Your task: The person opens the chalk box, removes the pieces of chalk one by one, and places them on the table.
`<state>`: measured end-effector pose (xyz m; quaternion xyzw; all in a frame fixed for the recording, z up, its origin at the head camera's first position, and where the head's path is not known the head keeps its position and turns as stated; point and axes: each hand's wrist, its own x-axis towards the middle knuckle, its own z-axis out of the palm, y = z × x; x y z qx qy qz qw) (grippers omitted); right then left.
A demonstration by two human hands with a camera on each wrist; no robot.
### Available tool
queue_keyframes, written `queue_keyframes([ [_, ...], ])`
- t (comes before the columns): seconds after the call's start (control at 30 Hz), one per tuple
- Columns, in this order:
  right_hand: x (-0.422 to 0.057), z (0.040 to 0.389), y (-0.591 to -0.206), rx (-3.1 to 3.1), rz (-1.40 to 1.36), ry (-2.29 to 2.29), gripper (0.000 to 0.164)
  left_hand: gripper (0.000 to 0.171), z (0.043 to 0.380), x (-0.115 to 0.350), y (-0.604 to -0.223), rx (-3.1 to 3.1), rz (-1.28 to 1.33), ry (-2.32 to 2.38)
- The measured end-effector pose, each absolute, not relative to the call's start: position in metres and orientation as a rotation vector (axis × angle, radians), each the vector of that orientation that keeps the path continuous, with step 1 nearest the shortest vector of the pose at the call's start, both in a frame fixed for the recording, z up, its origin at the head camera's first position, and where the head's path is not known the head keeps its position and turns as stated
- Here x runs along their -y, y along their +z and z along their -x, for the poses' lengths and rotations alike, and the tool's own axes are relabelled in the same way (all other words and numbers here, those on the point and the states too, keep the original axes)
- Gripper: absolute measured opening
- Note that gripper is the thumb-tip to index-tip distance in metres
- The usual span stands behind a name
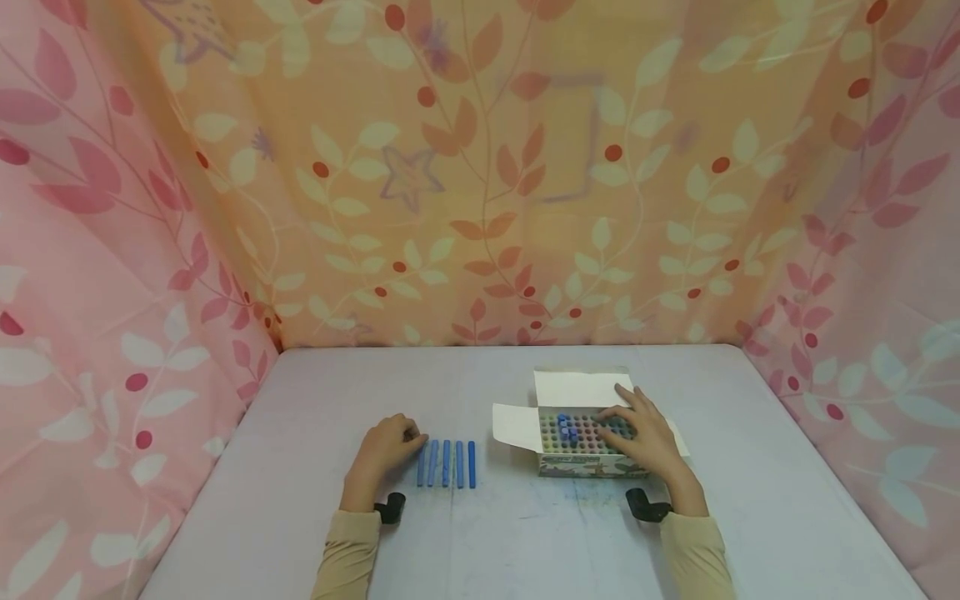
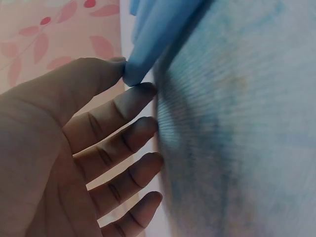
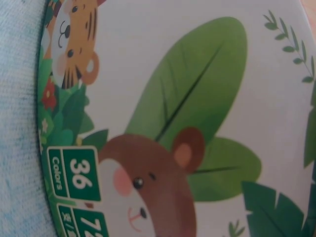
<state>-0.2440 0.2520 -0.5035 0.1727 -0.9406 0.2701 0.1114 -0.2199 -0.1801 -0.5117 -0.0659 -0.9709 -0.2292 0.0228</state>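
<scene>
While the left hand (image 1: 392,442) pinches the far end of the leftmost blue stick (image 1: 421,473) between thumb and forefinger, its other three fingers spread apart and slightly bent, the right hand (image 1: 645,433) reaches over the open box (image 1: 558,465); whether its fingers grasp a stick cannot be told. Four other blue sticks (image 1: 460,464) lie just right of the pinched one, side by side with narrow gaps, well apart from the box. Inside the box, rows of coloured stick ends (image 1: 588,439) fill a grid, and a small cluster of blue sticks (image 1: 565,431) juts above them at the left. The right hand covers the right part of this grid and partly hides the right flap (image 1: 680,440); the left flap (image 1: 516,427) extends outward over the table, and the back flap (image 1: 581,389) lies beyond the grid. Printed tiger (image 3: 74,44), bear (image 3: 148,182) and leaves (image 3: 192,79) fill most of the right wrist view, with a label (image 3: 74,173) reading "36 Colors". Surroundings: a pale table (image 1: 300,467) with bluish smudges near the box, beige sleeves (image 1: 348,550), black wrist-worn devices (image 1: 392,507), and leaf-patterned curtains (image 1: 480,167) behind and at both sides
</scene>
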Motion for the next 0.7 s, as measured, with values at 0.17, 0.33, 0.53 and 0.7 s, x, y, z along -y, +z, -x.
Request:
queue_keyframes([
  [0.17, -0.2522, 0.2442, -0.5052, 2.763, -0.508, 0.748, 0.02, 0.023, 0.2193, 0.1771, -0.5136, 2.985, 0.196, -0.669],
  [0.33, -0.2527, 0.2442, -0.5056, 2.767, -0.508, 0.729, 0.02, 0.025, 0.2188, 0.1748, -0.5137, 2.967, 0.187, -0.64],
  [0.53, -0.2526, 0.2439, -0.5049, 2.77, -0.506, 0.725, 0.02, 0.026, 0.2193, 0.1755, -0.5157, 2.963, 0.184, -0.623],
  [0.7, -0.2529, 0.2443, -0.5045, 2.77, -0.505, 0.726, 0.02, 0.026, 0.2202, 0.1779, -0.5172, 2.954, 0.176, -0.608],
])
